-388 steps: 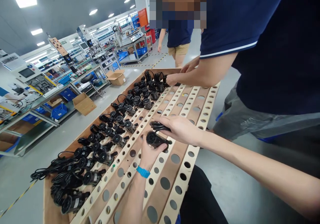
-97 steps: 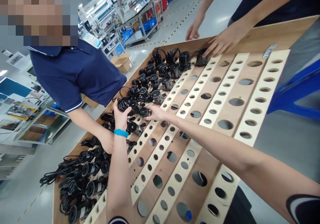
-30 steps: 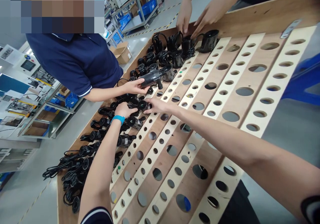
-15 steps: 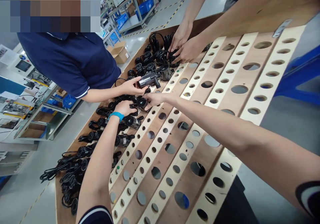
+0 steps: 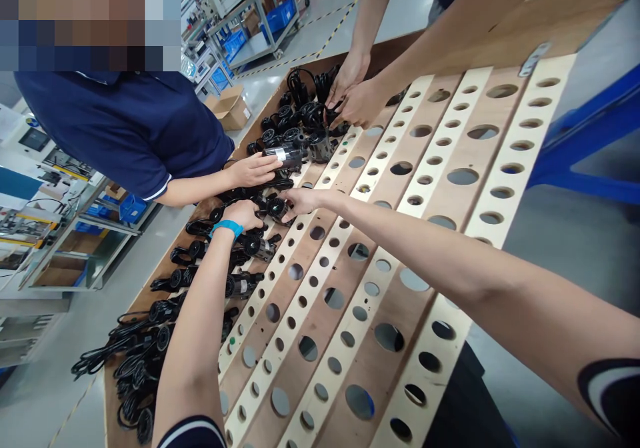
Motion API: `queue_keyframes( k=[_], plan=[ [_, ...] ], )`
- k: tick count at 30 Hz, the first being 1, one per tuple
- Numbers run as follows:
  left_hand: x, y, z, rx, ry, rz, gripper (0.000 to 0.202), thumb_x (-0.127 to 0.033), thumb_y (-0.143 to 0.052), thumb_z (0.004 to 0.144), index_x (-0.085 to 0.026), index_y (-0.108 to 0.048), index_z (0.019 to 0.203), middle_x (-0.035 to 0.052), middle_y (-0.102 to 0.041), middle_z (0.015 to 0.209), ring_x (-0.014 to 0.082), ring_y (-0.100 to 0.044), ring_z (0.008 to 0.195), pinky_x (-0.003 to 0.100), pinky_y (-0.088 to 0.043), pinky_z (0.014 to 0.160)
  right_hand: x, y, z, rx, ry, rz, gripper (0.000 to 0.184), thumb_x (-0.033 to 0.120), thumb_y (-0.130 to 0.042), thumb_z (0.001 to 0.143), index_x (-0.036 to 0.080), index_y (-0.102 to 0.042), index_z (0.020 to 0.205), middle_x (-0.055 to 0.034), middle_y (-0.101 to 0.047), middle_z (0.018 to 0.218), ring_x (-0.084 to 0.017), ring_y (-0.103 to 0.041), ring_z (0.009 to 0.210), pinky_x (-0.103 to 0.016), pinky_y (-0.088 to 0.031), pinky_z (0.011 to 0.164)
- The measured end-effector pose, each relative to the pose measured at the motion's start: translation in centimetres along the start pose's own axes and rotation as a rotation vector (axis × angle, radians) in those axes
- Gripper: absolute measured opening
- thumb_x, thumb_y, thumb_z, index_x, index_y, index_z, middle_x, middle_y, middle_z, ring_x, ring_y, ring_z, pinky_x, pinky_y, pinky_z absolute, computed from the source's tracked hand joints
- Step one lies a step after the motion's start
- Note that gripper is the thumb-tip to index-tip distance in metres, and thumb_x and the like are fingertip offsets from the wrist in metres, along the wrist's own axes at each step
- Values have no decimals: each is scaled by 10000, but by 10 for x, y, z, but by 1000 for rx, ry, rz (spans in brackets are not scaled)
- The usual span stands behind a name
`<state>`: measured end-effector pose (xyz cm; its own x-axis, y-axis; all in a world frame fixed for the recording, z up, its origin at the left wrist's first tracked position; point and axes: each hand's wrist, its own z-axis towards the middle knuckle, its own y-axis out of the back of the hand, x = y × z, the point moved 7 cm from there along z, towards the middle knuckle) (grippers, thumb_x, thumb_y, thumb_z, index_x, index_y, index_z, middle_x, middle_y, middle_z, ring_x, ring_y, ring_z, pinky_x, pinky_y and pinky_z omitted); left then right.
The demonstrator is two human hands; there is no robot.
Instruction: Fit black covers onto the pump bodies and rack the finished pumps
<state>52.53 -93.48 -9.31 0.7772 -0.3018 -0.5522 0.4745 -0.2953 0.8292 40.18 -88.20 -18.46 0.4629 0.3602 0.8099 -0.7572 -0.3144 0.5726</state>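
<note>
My left hand [image 5: 243, 215], a blue band around its wrist, has its fingers curled on a black cord [image 5: 261, 209] in the pump row. Beside it, my right hand [image 5: 303, 203] grips the near end of a black pump [image 5: 278, 209], thumb and fingers around its side. More black pumps with coiled cords lie along the board, such as one pump [image 5: 261, 247] just below my left hand. Across from me, a co-worker's hand [image 5: 257, 169] is on another black pump [image 5: 286, 156] with a white label.
A wooden board with pale strips [image 5: 345, 338] full of round holes spans the middle. At the top, another person's hands [image 5: 357, 95] work among black cords. A cardboard box [image 5: 230, 107] sits beyond the wooden rim. A blue plastic frame [image 5: 590, 141] stands at right.
The view has shifted slightly. The co-worker's pump has been lowered and turned, its white label now showing, with the hand over it. My hands stay at the same pump and cord.
</note>
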Motion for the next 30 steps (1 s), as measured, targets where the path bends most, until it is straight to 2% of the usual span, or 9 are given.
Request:
queue_keyframes(
  k=[3, 5, 8, 11, 17, 21, 25, 27, 30],
  plan=[
    [16, -6, -16, 146, 53, 181, 233, -392, -760, 879, -161, -731, 890, 63, -706, 959, 282, -701, 1075, 467, -567, 952, 1, 0, -1, 0, -1, -4, 550, 519, -894, 669, 175, -716, 1059, -32, -750, 973, -226, -665, 855, -294, -530, 779],
    [22, -9, -22, 251, 75, 286, 240, -339, -860, 751, -164, -705, 694, 34, -678, 791, 312, -720, 1042, 481, -559, 944, 1, 0, -2, 2, -1, -8, 547, 516, -883, 686, 172, -706, 1072, -33, -747, 991, -215, -661, 848, -283, -522, 763],
    [25, -13, -25, 376, 87, 413, 216, -271, -889, 662, -171, -698, 654, -1, -652, 690, 308, -739, 962, 470, -569, 885, 3, 1, -3, 3, 0, -16, 545, 504, -869, 706, 156, -691, 1085, -44, -738, 1004, -205, -650, 833, -276, -507, 738],
    [24, -16, -25, 415, 73, 535, 212, -281, -875, 676, -151, -712, 715, 25, -691, 758, 334, -732, 968, 505, -554, 878, 5, 0, -3, -1, 1, -28, 491, 474, -856, 731, 147, -684, 1054, -39, -729, 957, -190, -632, 793, -266, -485, 705],
    [5, -22, -42, 369, -26, 702, 300, -331, -818, 780, -130, -738, 988, 107, -747, 1020, 331, -705, 1078, 465, -514, 938, 6, -1, -10, -66, -42, -67, 455, 434, -821, 774, 124, -681, 1077, -46, -720, 901, -198, -624, 749, -279, -482, 671],
    [-13, -22, -57, 297, -110, 749, 501, -486, -708, 878, -135, -668, 1233, 143, -720, 1201, 326, -674, 1167, 428, -506, 982, 3, -1, -16, -124, -76, -66, 556, 290, -861, 710, 127, -672, 1207, -85, -746, 1062, -266, -689, 944, -321, -538, 834],
    [-20, -13, -61, 218, -101, 795, 595, -550, -747, 817, -159, -657, 1257, 163, -715, 1250, 364, -665, 1192, 441, -519, 1005, 8, 2, -28, -189, -85, -35, 648, 160, -815, 727, 126, -623, 1345, -139, -687, 1307, -318, -652, 1196, -373, -515, 1019],
    [-34, -4, -67, 165, -127, 799, 570, -538, -717, 839, -144, -658, 1246, 180, -713, 1254, 368, -661, 1200, 449, -517, 1016, 19, 8, -48, -232, -98, -35, 626, 136, -778, 769, 120, -613, 1373, -166, -644, 1380, -334, -619, 1265, -410, -490, 1072],
    [-71, 8, -92, 71, -271, 744, 503, -481, -609, 902, -118, -649, 1247, 199, -709, 1253, 355, -675, 1178, 448, -528, 1013, 50, 20, -107, -304, -144, -92, 495, 122, -714, 842, 128, -655, 1334, -163, -650, 1378, -303, -642, 1248, -380, -509, 1055]
  ],
)
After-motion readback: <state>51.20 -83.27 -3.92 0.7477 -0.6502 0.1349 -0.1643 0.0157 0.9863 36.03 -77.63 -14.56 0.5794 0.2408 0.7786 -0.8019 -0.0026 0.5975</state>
